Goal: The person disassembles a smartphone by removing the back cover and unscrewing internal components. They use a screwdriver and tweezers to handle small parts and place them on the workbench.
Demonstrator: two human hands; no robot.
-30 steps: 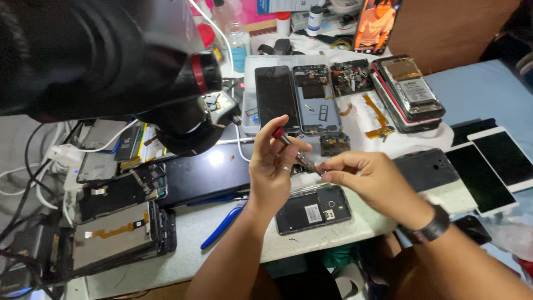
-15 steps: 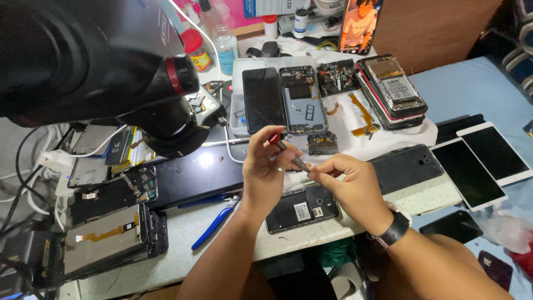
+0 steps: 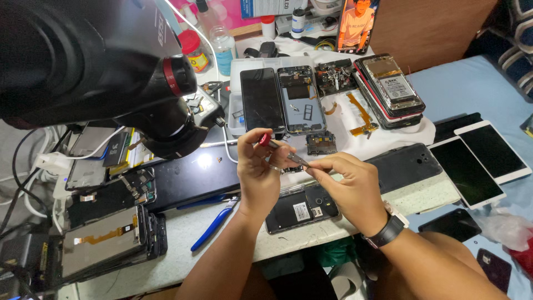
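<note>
Hands barely moved | left hand (image 3: pixel 256 173) pinches red-tipped screwdriver (image 3: pixel 280 149), shaft slanting down-right | right hand (image 3: pixel 351 186) pinches its tip, above opened phone (image 3: pixel 300 205).

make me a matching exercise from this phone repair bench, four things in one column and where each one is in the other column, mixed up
Things:
1. screwdriver
2. opened phone
3. blue-handled pliers
4. wristwatch

Places:
A. lying flat on the bench under both hands
B. on the right hand's wrist
C. on the bench beside the left forearm
D. held in the fingers of the left hand, red end up, tip toward the right hand

Pairs: 1-D, 2-A, 3-C, 4-B
</note>
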